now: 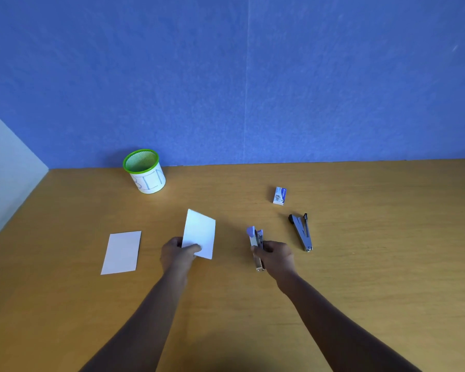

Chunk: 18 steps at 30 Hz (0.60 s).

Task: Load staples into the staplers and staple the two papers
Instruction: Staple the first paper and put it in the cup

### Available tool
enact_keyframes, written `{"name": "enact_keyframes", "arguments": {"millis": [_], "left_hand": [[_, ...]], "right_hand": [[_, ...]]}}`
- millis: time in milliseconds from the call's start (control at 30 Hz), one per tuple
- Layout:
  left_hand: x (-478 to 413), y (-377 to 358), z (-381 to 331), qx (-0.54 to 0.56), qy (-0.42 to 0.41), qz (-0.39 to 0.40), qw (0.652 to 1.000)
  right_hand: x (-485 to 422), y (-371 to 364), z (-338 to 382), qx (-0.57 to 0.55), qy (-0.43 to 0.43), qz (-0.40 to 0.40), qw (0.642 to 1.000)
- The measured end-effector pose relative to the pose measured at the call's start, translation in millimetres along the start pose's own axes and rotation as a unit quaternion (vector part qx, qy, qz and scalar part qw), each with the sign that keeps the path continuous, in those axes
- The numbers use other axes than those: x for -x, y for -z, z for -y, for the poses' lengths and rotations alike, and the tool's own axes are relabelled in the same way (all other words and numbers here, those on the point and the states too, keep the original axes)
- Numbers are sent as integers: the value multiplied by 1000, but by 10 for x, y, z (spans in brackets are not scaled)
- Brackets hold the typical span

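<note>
Both forearms reach forward over the wooden desk (360,264). The left hand (176,253) pinches the near edge of a white paper (200,233), thumb on top, so the sheet tilts up and away from the desk surface. The right hand (275,257) curls round a purple stapler (256,244), whose purple end points away from the person while its metal tail sticks out toward them under the palm. A second white paper (122,252) lies flat to the left, apart from the held sheet. To the right of the gripped stapler lies a black stapler (301,230), sprung open in a narrow V. Beyond it sits a small blue-and-white staple box (279,196). A green-rimmed mesh bin (144,171) with a white label stands near the blue wall (253,76).
</note>
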<state>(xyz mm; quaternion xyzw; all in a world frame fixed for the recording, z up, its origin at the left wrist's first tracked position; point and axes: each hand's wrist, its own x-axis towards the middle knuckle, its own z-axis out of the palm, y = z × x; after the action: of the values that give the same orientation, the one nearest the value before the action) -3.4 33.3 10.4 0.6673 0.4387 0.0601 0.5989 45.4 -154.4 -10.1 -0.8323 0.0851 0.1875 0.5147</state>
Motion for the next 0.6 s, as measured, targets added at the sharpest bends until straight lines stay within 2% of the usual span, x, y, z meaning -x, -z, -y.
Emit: {"name": "enact_keyframes", "arguments": {"millis": [67, 133, 233, 333, 467, 600], "left_hand": [[41, -43, -69, 43, 3, 22, 999], [81, -87, -140, 98, 16, 45, 994], [150, -129, -224, 140, 19, 81, 987], [192, -155, -279, 158, 9, 95, 983], [228, -171, -309, 167, -4, 105, 980], [250, -170, -309, 150, -18, 115, 982]], "right_hand": [[29, 2, 51, -131, -69, 59, 987], [53, -9, 94, -246, -115, 109, 956], [76, -20, 177, -344, -137, 142, 918], [94, -29, 259, -372, -120, 157, 907], [108, -29, 310, -365, -65, 172, 913], [128, -34, 331, -388, -12, 156, 908]]}}
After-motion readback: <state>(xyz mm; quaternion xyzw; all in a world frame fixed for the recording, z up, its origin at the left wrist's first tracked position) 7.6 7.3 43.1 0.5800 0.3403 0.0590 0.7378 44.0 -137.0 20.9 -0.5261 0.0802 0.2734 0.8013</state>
